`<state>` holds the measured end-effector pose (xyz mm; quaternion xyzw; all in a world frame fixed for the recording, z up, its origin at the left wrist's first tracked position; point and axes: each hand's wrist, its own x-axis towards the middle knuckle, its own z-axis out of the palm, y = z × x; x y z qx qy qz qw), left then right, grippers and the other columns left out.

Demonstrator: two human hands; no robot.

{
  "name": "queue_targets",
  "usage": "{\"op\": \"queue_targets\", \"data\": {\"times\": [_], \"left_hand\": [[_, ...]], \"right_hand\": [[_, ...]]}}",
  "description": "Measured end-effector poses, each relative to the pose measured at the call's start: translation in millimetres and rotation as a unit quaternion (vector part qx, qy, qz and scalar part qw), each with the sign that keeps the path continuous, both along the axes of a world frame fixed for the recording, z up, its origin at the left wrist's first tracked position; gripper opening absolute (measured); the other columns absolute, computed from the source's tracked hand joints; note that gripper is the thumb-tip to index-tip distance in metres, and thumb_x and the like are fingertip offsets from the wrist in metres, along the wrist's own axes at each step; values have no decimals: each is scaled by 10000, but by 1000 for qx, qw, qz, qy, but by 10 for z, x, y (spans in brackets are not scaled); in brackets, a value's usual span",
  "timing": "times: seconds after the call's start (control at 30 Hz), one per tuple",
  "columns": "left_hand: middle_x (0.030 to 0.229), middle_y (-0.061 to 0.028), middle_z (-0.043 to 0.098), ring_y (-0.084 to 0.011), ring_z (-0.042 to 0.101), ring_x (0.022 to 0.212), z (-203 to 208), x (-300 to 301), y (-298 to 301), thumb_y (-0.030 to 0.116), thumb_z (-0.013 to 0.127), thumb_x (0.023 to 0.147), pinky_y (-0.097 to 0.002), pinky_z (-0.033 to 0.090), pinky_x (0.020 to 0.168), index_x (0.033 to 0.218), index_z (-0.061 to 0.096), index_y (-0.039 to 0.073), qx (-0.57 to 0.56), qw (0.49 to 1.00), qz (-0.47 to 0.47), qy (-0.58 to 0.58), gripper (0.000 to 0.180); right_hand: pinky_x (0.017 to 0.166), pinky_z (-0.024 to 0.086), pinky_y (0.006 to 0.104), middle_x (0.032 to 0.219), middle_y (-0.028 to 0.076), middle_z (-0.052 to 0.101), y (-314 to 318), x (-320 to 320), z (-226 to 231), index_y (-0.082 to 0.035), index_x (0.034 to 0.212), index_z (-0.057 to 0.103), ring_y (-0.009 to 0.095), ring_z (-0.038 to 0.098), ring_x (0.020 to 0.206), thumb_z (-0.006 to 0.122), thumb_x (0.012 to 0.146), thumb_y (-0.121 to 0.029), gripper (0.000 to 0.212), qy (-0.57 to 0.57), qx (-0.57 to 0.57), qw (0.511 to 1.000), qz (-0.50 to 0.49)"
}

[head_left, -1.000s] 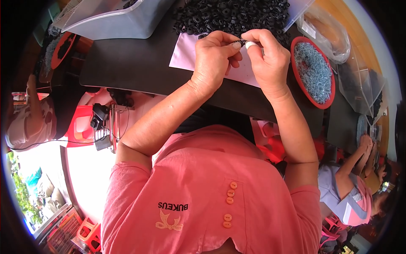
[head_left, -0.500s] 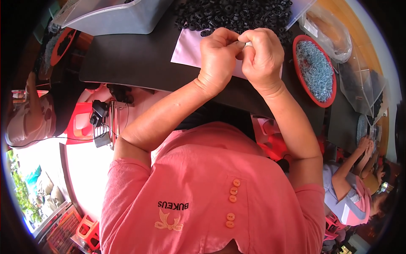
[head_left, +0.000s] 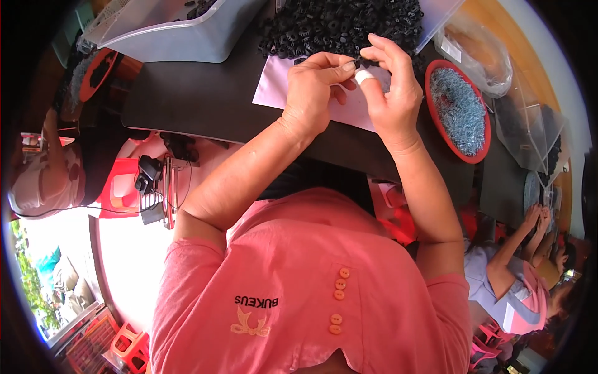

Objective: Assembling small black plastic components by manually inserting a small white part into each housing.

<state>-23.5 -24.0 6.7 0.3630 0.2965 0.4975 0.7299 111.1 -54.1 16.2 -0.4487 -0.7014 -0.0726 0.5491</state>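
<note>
Far to the left of the fingers, a red round dish [head_left: 99, 71] is sitting at the desk [head_left: 187, 103] edge with dark bits in it. Nearer, up and left of them, a clear plastic bin [head_left: 180, 31] is holding a few black pieces. The left hand [head_left: 314, 93] is pinching thumb and forefinger tightly on a small black part [head_left: 359, 60], though it is too tiny to make out fully. The right hand [head_left: 389, 87], with a white wrap on one fingertip, is closing its fingers on the same part from the other side. Just beyond the fingertips a heap of black ring-shaped parts [head_left: 342, 25] is lying on the desk, and a pale pink sheet [head_left: 274, 93] is lying under both hands. Right of the fingers, a red bowl [head_left: 458, 112] is holding grey metal bits, and clear bags [head_left: 479, 56] are lying past it.
</note>
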Motion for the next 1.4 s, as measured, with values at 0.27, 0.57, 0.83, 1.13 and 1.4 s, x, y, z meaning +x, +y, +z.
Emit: {"op": "queue_targets", "data": {"times": [0.27,0.57,0.83,1.13,1.4], "left_hand": [[821,-84,648,-170,601,698,-80,-33,80,11,652,870,-269,455,578,920,652,-52,-17,998,-30,-49,80],[811,-55,655,-127,577,677,-54,-15,65,34,677,859,-251,448,584,892,674,-19,18,1000,-12,14,62],[688,-58,639,-122,552,606,-21,17,84,68,690,850,-250,429,566,792,680,-22,58,994,-21,90,108],[661,-70,622,-123,523,553,-28,2,13,72,672,861,-243,401,509,788,666,-34,48,997,-32,49,129],[656,-74,604,-123,501,525,-17,-17,-72,75,641,882,-235,388,478,760,642,-29,21,999,-42,8,161]], "right_hand": [[814,467,384,959,76,637,6,-12,-1,-69,1183,605,274,602,889,640,684,40,512,-110,51,992,-19],[787,460,388,909,83,608,15,-22,-29,-66,1162,603,284,592,862,642,677,47,500,-101,57,993,-10],[782,459,390,899,76,618,43,75,-15,-67,1190,584,272,608,853,638,665,44,539,-155,81,985,-16],[710,444,379,836,35,624,15,17,-10,-91,1028,615,246,608,772,610,613,52,439,-119,107,987,-1],[629,401,380,737,9,583,-45,-32,-17,-116,854,577,236,564,668,584,579,55,323,-93,133,986,32]]}}
